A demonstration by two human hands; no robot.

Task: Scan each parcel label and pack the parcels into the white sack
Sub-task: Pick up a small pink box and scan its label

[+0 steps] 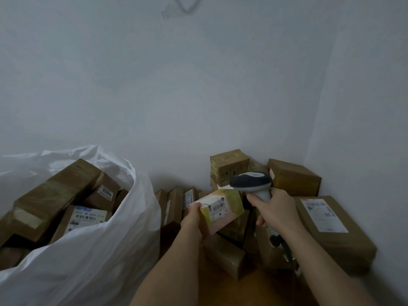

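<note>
One parcel is in play: a small pink-and-yellow box (220, 209), lifted clear of the heap, with its barcode label (218, 206) turned up toward the camera. The left hand (194, 219) grips this box at its near left end, fingers curled round the edge, while the right hand (276, 208) is wrapped round the handle of a grey handheld barcode scanner (251, 181), whose dark head hangs just above and behind the box, angled down at it. That puts the work, as I judge it, in the scanning step for this parcel; whether the read has registered cannot be told. The next move would call for carrying the box leftward to the white sack (99, 250), which stands well left of the box with its mouth open. The sack is already crowded with brown cartons (55, 195), several poking up to about the level of its rim, so the box will likely need a gap found near the rim on the side facing the box rather than a blind drop. Between box and sack there is open air above a row of upright brown parcels (172, 206), so the path should pass over their top edges. To the right of the box the heap rises: a stacked carton (229, 164) behind the scanner, and a large flat labelled parcel (331, 228) against the side wall (364, 107), leaving little room to swing that way.
</note>
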